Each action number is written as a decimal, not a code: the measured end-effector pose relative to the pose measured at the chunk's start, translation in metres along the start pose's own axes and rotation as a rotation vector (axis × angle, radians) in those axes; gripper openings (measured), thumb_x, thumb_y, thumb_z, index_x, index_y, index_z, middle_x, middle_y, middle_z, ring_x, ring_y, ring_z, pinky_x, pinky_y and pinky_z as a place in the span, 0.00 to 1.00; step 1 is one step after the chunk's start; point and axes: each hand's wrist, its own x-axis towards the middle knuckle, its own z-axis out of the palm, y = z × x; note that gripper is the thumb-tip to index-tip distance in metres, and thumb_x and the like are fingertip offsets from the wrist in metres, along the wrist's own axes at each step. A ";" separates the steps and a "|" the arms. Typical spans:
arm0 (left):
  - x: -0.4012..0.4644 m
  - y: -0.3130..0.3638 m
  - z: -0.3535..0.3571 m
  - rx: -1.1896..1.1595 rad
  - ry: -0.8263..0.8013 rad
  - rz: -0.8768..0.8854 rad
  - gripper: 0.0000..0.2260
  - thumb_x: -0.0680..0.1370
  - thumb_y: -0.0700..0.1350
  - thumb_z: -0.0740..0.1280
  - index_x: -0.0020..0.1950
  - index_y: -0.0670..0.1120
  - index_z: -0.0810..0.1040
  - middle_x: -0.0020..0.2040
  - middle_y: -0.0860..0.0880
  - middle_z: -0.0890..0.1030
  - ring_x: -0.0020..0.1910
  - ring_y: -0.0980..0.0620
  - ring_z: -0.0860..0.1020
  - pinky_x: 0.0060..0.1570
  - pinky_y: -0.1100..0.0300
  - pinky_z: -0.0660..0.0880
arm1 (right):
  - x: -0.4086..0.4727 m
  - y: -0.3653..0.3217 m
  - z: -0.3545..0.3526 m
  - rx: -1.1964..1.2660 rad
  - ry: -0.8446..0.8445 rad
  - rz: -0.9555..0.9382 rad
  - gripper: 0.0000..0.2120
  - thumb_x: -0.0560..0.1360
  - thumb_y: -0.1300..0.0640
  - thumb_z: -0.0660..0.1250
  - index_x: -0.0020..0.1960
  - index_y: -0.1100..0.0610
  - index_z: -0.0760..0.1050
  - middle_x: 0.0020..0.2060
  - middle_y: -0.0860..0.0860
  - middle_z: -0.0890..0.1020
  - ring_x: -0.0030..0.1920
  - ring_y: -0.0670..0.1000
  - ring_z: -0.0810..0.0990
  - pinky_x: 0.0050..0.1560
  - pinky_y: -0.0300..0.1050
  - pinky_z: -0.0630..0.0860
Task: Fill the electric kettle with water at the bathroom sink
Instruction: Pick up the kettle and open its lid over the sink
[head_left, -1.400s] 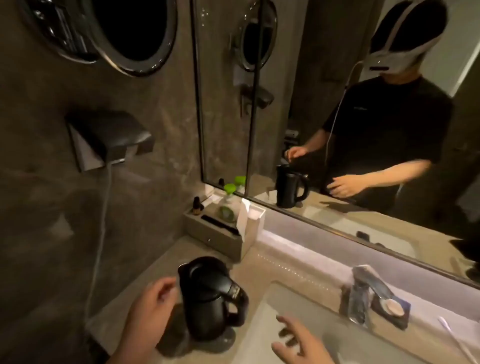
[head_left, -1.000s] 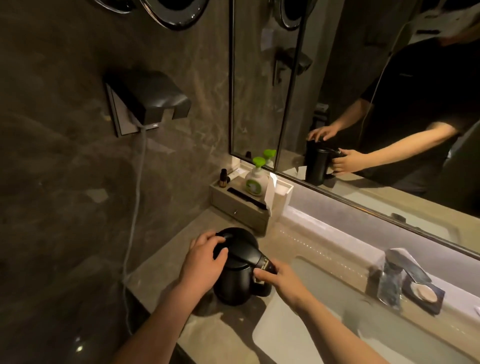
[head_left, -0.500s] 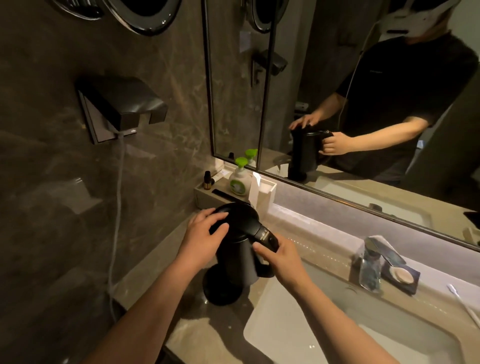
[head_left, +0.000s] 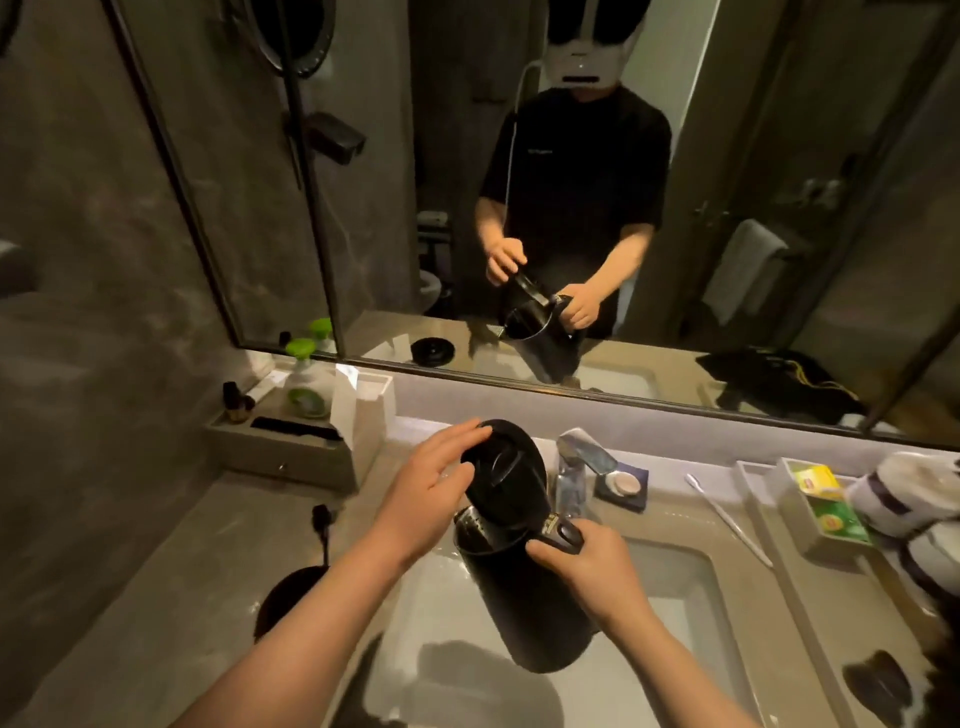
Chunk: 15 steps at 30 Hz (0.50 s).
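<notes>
The black electric kettle (head_left: 524, 597) hangs in the air over the white sink basin (head_left: 685, 582), tilted a little. My right hand (head_left: 587, 571) is wrapped around its handle. The kettle's lid (head_left: 506, 470) is swung up and open, and my left hand (head_left: 431, 488) rests against the lid's left edge. A chrome faucet (head_left: 576, 462) stands just behind the kettle, with its spout close to the raised lid. No water is visibly running. The kettle's round black base (head_left: 288, 597) lies on the counter to the left, its cord leading away.
A grey tray (head_left: 270, 447) with a green-capped soap bottle (head_left: 304, 384) sits back left. A soap dish (head_left: 623, 486), a toothbrush (head_left: 727, 517) and a tray with tea boxes (head_left: 821, 499) lie right of the faucet. The wall mirror (head_left: 571, 182) runs behind the counter.
The kettle has come off its base and moved right, over the sink in front of the faucet. Its lid has opened. My view has turned right toward the basin.
</notes>
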 end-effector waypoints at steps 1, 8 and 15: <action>0.005 -0.002 0.013 -0.024 -0.018 0.000 0.18 0.77 0.45 0.59 0.66 0.54 0.75 0.66 0.55 0.75 0.67 0.60 0.69 0.66 0.58 0.65 | -0.004 0.013 -0.009 0.015 0.024 0.035 0.15 0.62 0.43 0.75 0.39 0.54 0.82 0.33 0.49 0.85 0.36 0.48 0.83 0.38 0.45 0.76; 0.043 -0.044 0.091 0.167 -0.222 -0.148 0.16 0.78 0.45 0.62 0.66 0.51 0.74 0.64 0.50 0.77 0.62 0.53 0.74 0.62 0.53 0.71 | -0.019 0.091 -0.059 0.191 0.150 0.233 0.11 0.67 0.52 0.76 0.33 0.57 0.79 0.23 0.46 0.79 0.24 0.41 0.74 0.33 0.45 0.71; 0.100 -0.063 0.152 0.540 -0.402 -0.023 0.19 0.76 0.47 0.62 0.67 0.51 0.73 0.66 0.48 0.76 0.61 0.47 0.75 0.58 0.51 0.72 | 0.000 0.138 -0.060 0.254 0.138 0.344 0.12 0.71 0.55 0.74 0.32 0.55 0.75 0.22 0.45 0.78 0.23 0.41 0.75 0.27 0.35 0.71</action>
